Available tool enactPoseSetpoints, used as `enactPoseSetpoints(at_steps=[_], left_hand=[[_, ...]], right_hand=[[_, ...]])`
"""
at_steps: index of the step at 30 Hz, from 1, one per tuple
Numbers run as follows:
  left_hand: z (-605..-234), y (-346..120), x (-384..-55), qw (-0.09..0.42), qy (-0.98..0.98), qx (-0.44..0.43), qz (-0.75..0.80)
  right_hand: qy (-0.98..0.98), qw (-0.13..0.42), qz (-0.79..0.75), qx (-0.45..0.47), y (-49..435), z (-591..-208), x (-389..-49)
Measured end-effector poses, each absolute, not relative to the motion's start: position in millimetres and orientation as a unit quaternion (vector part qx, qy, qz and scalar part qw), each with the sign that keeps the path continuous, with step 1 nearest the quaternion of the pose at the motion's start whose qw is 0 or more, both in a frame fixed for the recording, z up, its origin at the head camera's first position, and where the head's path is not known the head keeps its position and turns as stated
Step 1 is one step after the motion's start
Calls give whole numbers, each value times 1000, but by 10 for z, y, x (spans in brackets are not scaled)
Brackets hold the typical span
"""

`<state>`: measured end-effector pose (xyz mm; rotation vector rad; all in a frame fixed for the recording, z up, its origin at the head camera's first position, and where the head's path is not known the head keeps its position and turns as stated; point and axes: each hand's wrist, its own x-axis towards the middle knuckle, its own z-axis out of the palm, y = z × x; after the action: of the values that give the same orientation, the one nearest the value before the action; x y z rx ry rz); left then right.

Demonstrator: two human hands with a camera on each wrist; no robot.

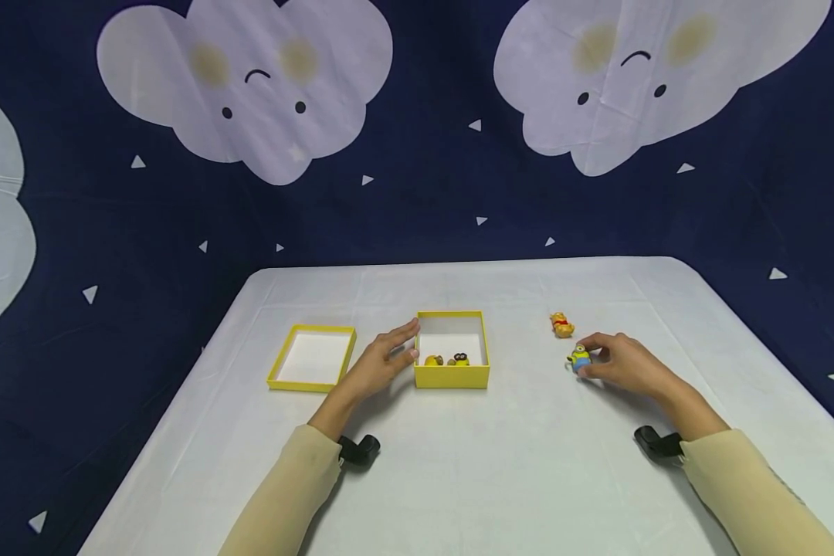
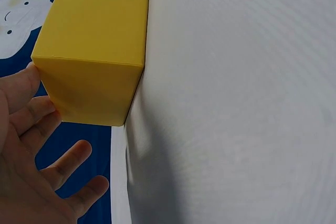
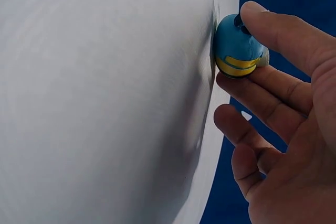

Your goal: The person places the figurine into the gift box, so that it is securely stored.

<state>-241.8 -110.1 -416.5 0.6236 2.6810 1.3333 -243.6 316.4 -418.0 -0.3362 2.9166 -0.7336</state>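
Note:
A yellow box [image 1: 452, 377] with a white inside stands without its lid in the middle of the table; two small yellow figures [image 1: 461, 360] show inside it. My left hand [image 1: 378, 363] touches the box's left side, thumb and fingertips at the rim, its other fingers spread, as the left wrist view shows. Over to the right, my right hand [image 1: 625, 363] pinches a Minion figure [image 1: 580, 358] in blue overalls between thumb and fingers, close to the tabletop. In the right wrist view the Minion's blue and yellow surface [image 3: 237, 45] shows beside the fingertips.
A yellow-rimmed box lid [image 1: 313, 357], white inside, lies left of the box. Behind the right hand is a small orange-yellow bear figure [image 1: 561, 324] with a red top. A white cloth covers the table [image 1: 486, 463]; a dark blue curtain with clouds hangs behind.

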Motion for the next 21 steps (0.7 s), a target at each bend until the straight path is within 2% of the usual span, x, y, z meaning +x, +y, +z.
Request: enactPoseSetpoints(at_steps=[21], left_hand=[[-4162, -1107, -2412, 38, 875, 207, 437]], right_hand=[[958, 36, -258, -117, 2997, -4011, -2427]])
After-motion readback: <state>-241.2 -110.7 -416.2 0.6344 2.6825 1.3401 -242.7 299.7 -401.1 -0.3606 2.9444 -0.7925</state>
